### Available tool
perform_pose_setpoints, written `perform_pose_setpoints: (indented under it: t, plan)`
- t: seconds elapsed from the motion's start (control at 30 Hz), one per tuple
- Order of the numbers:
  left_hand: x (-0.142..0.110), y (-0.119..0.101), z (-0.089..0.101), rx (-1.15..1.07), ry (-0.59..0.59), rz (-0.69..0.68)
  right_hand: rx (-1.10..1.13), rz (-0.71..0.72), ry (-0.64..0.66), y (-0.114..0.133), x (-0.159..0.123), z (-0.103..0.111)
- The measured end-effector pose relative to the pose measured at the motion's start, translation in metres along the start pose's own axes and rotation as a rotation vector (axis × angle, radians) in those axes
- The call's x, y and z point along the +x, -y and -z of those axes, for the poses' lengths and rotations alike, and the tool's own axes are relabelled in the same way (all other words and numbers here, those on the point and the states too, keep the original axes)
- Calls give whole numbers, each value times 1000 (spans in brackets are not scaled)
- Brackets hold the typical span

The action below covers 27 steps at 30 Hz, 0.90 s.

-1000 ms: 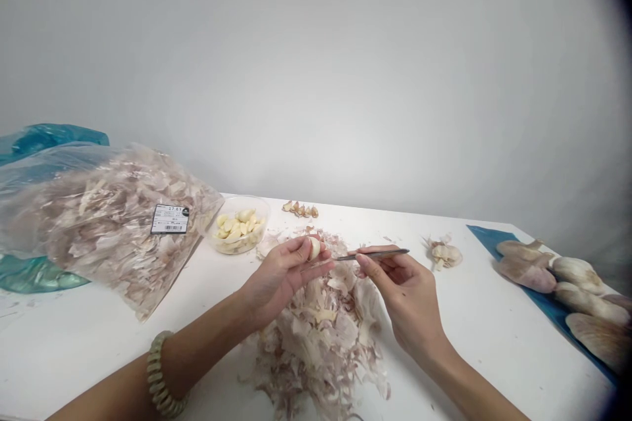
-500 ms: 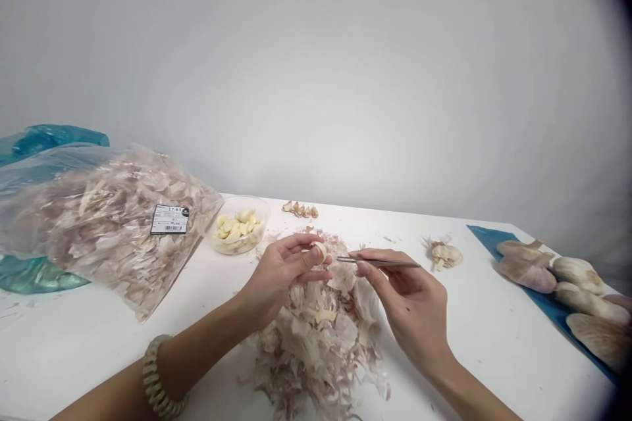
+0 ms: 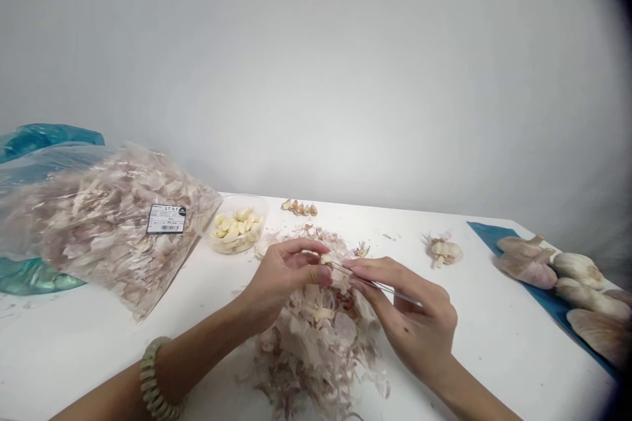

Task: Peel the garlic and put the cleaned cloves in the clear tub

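A pale garlic clove [image 3: 326,261] is pinched between the thumb and fingers of my left hand [image 3: 281,279], which mostly hide it. Thin metal tweezers [image 3: 388,289] lie between the thumb and fingers of my right hand [image 3: 419,306]. Their tips reach the clove at my left fingertips. Below both hands spreads a heap of papery garlic skins [image 3: 320,342]. Beyond my left hand, a clear plastic tub [image 3: 265,214] holds several peeled cloves [image 3: 237,227].
A clear bag of garlic skins [image 3: 113,210] stands at left over blue-green plastic [image 3: 44,276]. Several unpeeled cloves [image 3: 299,208] line the table's back. A broken garlic bulb [image 3: 444,251] sits right of centre; whole bulbs [image 3: 577,270] rest on a blue sheet [image 3: 494,235] at far right.
My right hand has brought the tweezers' tips left and onto the clove, and the tweezers slant more. My left fingers have closed further around the clove.
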<state>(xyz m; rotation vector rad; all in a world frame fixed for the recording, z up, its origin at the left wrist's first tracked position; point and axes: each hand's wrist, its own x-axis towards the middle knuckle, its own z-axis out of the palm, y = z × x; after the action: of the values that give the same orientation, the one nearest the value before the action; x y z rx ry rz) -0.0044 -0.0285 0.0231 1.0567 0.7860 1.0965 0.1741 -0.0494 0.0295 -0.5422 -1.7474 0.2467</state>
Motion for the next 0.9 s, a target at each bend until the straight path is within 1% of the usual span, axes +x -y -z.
perform_pose_setpoints:
  t: [0.13, 0.23, 0.43, 0.67, 0.9]
  plan:
    - [0, -2, -1, 7, -6, -11, 9, 42, 36, 1, 2, 1]
    - [0, -3, -2, 15, -16, -16, 12, 35, 48, 1, 3, 1]
    - [0, -3, -2, 37, -32, -24, 21, 33, 20, 0, 3, 0]
    - [0, -3, -2, 49, -33, -27, -3, -2, 52, 2, 3, 2]
    - [1, -3, -2, 78, -60, -7, -24, 41, 93, 1, 4, 5]
